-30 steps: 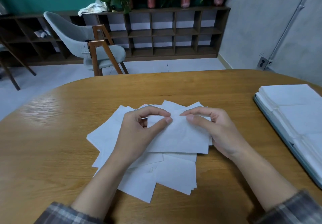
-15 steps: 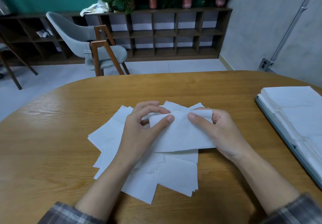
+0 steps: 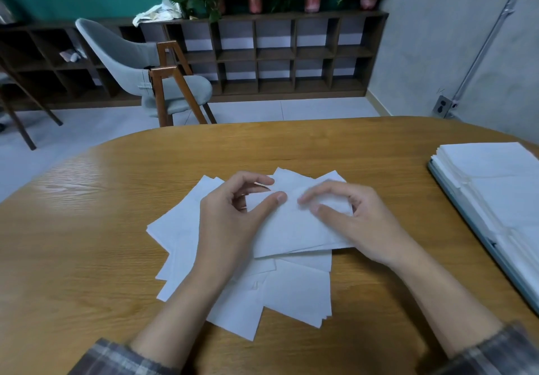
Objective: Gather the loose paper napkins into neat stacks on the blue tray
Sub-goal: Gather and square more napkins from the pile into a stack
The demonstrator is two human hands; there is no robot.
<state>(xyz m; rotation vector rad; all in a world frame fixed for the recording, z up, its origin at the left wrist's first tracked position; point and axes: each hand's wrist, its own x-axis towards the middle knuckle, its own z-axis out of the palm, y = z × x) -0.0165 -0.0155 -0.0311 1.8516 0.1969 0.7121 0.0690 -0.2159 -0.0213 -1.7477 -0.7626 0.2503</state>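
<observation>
A loose pile of white paper napkins [image 3: 297, 296] lies fanned out on the wooden table [image 3: 87, 243] in front of me. One top napkin [image 3: 294, 228] is raised slightly above the pile. My left hand [image 3: 230, 223] pinches its upper left edge, thumb on top. My right hand [image 3: 361, 223] holds its upper right part, with curled fingers and thumb reaching over the paper; those fingertips are blurred. At the right edge sits the blue tray [image 3: 463, 223], carrying neat stacks of napkins [image 3: 501, 188].
Bare tabletop lies between the pile and the tray, and to the left of the pile. Beyond the table's far edge stand a grey chair [image 3: 140, 62] and a low wooden shelf [image 3: 277, 53] with potted plants.
My right fingers have moved left across the top napkin toward my left thumb. The napkin has tilted, its right side now lower. My left hand has barely moved.
</observation>
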